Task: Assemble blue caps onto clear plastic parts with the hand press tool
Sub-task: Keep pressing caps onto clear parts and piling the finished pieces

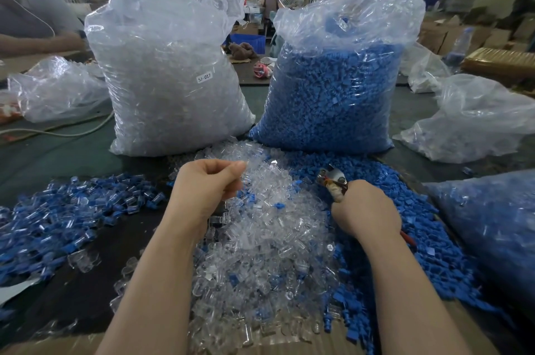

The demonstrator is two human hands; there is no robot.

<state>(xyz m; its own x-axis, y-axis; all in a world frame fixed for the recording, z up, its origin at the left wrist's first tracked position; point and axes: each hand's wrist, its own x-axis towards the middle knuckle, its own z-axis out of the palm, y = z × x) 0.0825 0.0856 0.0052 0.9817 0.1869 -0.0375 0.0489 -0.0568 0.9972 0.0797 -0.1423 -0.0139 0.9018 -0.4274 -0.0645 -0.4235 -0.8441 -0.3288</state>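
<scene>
Right grip: the right hand (366, 210) is wrapped round the handles of the hand press tool (333, 179), whose metal head points up and away over the blue caps (405, 224).
Left grip: the left hand (205, 189) has its fingers curled in, thumb against fingertips, above the clear plastic parts (260, 239); it seems to pinch one clear piece, though I cannot tell for sure.
Task things: clear heap between the forearms, blue heap touching it on the right, finished pieces (72, 215) spread on the left of the worktop (58, 152).
Stock: a bag of clear parts (170, 79) and a bag of blue caps (333, 94) stand upright just behind the heaps.
Risk: a clear piece is slippery and hard to see, so it could drop back into the heap unnoticed; a cap seated askew would probably jam or crack under the press.
Room: heaps hem both hands closely; the front edge lies under the forearms, and loose parts there could roll off.
</scene>
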